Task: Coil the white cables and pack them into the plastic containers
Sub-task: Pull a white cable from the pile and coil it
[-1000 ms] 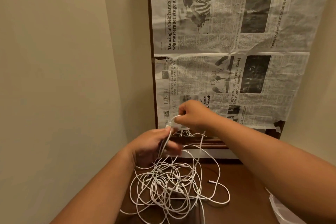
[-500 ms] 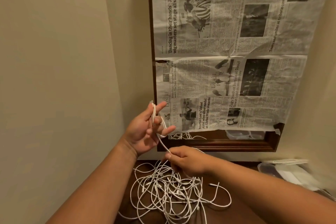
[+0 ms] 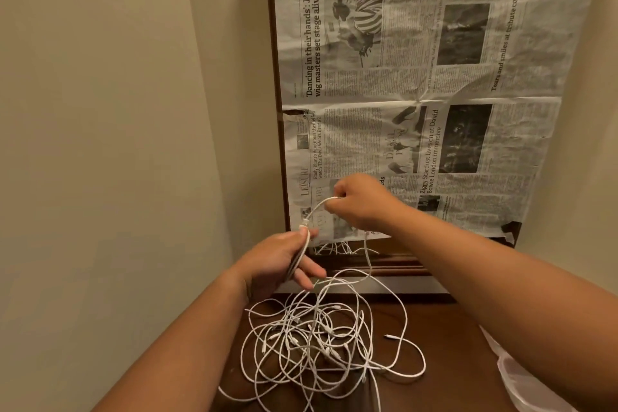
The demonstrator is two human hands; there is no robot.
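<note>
Mid-coil on one cable. Left hand (image 3: 281, 261) has its grip clamped on a few gathered loops of white cable (image 3: 302, 249), held above the far-left edge of the bench (image 3: 451, 344). Right hand (image 3: 359, 202), higher and further away, pinches the same cable's running length, which arcs back down to the left hand.

The rest of the white cables sit in a loose tangled pile (image 3: 317, 341) on the bench, just below the hands; the trailing end drops into it.

Likely next: lay the right-hand span over the left-hand loops and pull more slack. The tangle may snag, so feed slowly. Something translucent plastic (image 3: 521, 378) shows at the near right edge; can't tell if it's a container.
</note>
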